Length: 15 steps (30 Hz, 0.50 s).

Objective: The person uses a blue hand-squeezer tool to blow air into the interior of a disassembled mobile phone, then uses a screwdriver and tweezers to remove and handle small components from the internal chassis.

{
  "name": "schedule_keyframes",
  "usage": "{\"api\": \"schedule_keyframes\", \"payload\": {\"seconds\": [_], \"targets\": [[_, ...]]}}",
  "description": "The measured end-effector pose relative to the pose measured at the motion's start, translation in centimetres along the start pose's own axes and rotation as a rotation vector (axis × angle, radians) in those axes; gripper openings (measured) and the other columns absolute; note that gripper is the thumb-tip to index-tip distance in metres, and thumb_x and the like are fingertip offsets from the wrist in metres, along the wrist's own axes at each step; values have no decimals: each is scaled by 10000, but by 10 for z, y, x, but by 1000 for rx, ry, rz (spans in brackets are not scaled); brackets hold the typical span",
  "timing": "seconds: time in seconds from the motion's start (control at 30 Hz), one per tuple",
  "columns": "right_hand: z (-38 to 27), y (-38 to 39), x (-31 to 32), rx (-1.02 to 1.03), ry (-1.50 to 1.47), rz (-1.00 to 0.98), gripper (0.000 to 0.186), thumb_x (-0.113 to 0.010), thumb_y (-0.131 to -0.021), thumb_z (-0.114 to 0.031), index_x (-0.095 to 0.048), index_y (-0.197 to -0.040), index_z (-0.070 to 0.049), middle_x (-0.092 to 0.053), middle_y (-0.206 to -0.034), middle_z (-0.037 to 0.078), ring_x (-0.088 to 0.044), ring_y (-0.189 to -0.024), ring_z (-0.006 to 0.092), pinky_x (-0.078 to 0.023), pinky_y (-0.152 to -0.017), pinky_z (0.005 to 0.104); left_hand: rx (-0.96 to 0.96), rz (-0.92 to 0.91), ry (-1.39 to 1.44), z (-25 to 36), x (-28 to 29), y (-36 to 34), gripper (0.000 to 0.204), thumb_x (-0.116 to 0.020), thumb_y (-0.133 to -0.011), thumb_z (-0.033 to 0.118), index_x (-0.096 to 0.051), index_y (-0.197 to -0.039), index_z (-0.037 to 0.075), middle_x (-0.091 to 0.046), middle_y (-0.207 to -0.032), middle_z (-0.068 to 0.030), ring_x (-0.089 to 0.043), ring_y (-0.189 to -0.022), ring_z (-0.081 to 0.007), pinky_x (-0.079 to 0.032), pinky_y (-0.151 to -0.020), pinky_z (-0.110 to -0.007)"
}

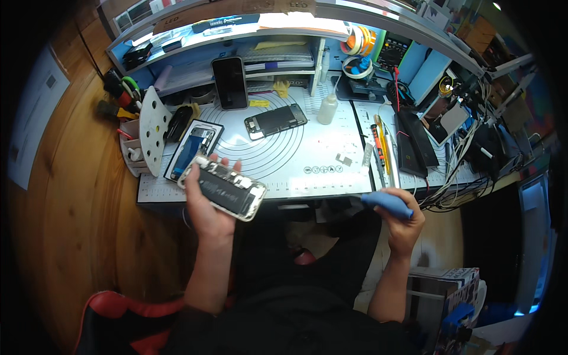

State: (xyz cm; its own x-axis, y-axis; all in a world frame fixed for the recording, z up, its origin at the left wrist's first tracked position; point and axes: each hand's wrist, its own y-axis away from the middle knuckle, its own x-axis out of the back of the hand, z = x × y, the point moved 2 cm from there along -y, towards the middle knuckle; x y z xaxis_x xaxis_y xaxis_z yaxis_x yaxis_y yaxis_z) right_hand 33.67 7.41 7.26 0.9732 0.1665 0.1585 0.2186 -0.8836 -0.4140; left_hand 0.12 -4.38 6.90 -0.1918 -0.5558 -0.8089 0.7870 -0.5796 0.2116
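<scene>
Two hands are full. The left hand [208, 216] grips an open, flat, silver-rimmed phone [225, 190] with black parts inside, over the front edge of the white desk [284, 182], toward its left corner. The right hand [406, 225] is curled around a rounded blue tool [386, 203], well apart from the phone. This looks like work on the phone's insides; the next move likely needs a steady left hand.
</scene>
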Motion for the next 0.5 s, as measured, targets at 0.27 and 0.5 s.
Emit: {"api": "schedule_keyframes", "payload": {"seconds": [0.27, 0.5], "targets": [[-2, 36, 17, -66, -126, 227, 315, -796, -794, 144, -732, -1075, 16, -751, -1037, 100, -715, -965, 187, -582, -914, 317, 180, 4, 6, -99, -35, -16, 415, -571, -1056, 272, -438, -1362, 24, -513, -1353, -140, -545, -1300, -302, -460, -1145, -635], [15, 47, 16, -97, -148, 88, 483, -865, -805, 52, -674, -1246, 10, -723, -1196, 126, -688, -1099, 213, -559, -987, 348, 13, -52, 6, -117, -36, -15, 389, -572, -1067, 211, -484, -1363, -25, -558, -1337, -147, -559, -1318, -338, -476, -1128, -469]]}}
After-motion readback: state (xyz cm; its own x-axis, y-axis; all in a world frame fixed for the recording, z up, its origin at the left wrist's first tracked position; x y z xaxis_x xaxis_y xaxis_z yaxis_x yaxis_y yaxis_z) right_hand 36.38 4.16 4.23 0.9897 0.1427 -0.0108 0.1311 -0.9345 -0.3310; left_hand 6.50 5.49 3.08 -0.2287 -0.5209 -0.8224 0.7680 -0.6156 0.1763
